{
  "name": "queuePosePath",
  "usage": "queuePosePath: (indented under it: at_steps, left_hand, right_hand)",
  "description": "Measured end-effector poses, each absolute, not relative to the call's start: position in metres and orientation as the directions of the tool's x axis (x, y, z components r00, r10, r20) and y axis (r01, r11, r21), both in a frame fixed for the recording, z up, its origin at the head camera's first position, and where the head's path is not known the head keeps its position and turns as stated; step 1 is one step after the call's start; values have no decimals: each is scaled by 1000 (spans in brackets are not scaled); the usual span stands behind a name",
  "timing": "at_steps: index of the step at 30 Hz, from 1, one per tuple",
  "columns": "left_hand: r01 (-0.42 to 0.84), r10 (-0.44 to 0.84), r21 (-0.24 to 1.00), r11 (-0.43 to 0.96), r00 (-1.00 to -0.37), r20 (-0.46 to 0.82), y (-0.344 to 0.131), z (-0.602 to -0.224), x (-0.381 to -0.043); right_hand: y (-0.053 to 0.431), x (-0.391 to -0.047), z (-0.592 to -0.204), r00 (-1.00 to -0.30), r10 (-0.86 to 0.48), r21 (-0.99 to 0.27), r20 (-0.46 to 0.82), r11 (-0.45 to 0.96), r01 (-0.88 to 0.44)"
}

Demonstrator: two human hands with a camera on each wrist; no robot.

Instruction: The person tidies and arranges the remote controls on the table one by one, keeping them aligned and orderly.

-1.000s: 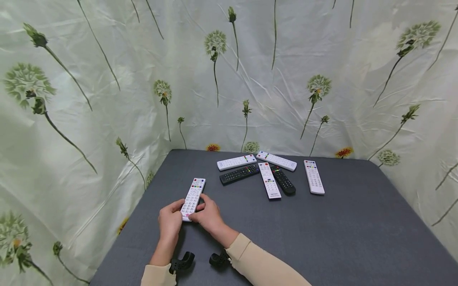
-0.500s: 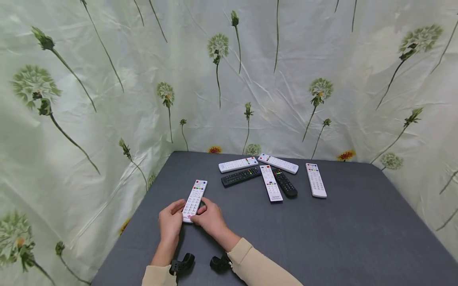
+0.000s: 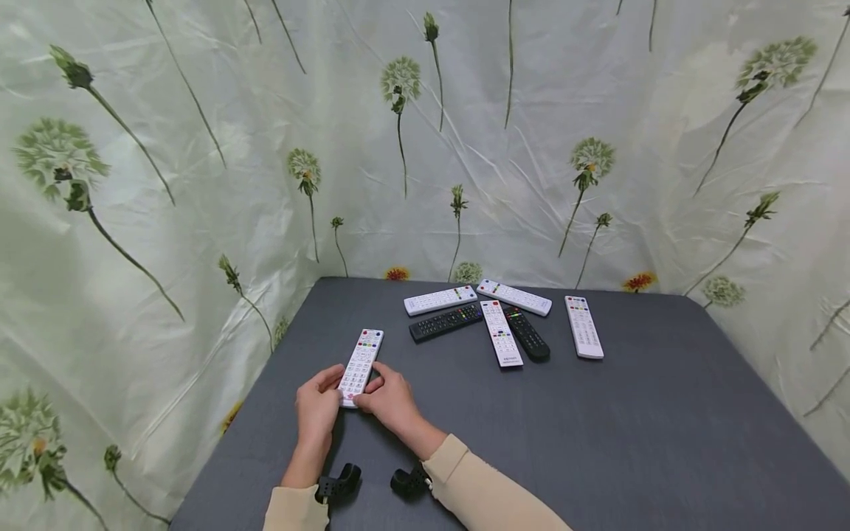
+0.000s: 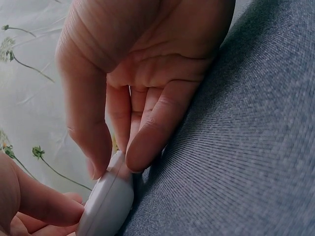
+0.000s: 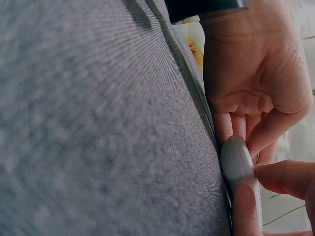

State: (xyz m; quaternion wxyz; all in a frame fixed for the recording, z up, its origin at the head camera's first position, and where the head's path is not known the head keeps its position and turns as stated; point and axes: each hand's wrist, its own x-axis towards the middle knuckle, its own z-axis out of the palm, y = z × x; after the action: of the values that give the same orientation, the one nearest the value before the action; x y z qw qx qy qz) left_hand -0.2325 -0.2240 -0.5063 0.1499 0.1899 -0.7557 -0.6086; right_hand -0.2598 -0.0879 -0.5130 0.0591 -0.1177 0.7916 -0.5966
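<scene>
A white remote control (image 3: 361,361) with mostly pale buttons lies at the left of the dark table, its far end angled a little right. My left hand (image 3: 316,409) holds the left edge near the close end. On the opposite side, my right hand (image 3: 393,405) pinches the lower right corner, its thumb over the face. The left wrist view shows the rounded remote end (image 4: 109,204) close over the cloth, the right thumb (image 4: 91,132) on top and another right finger at its side. In the right wrist view, fingers of both hands meet around the remote (image 5: 235,162).
Farther back lie more remotes: a white one (image 3: 440,300), a black one (image 3: 445,323), another white one (image 3: 514,298), a white one (image 3: 501,335) beside a black one (image 3: 529,338), and a separate white one (image 3: 584,328). Behind the table (image 3: 598,442) hangs a flowered curtain (image 3: 518,169).
Both hands keep their hold on the white remote, which has hardly moved. The head view has shifted slightly.
</scene>
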Motion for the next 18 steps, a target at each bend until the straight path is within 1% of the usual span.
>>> queuePosePath:
  at_steps: [11, 18]
  left_hand:
    - [-86, -469, 979, 184, -883, 10, -226, -502, -238]
    - [-101, -457, 986, 132, -889, -29, -226, -506, -233]
  right_hand:
    - [-86, -264, -507, -963, -269, -975, 29, 205, -87]
    - [-76, -253, -503, -956, -294, -983, -5, 175, -49]
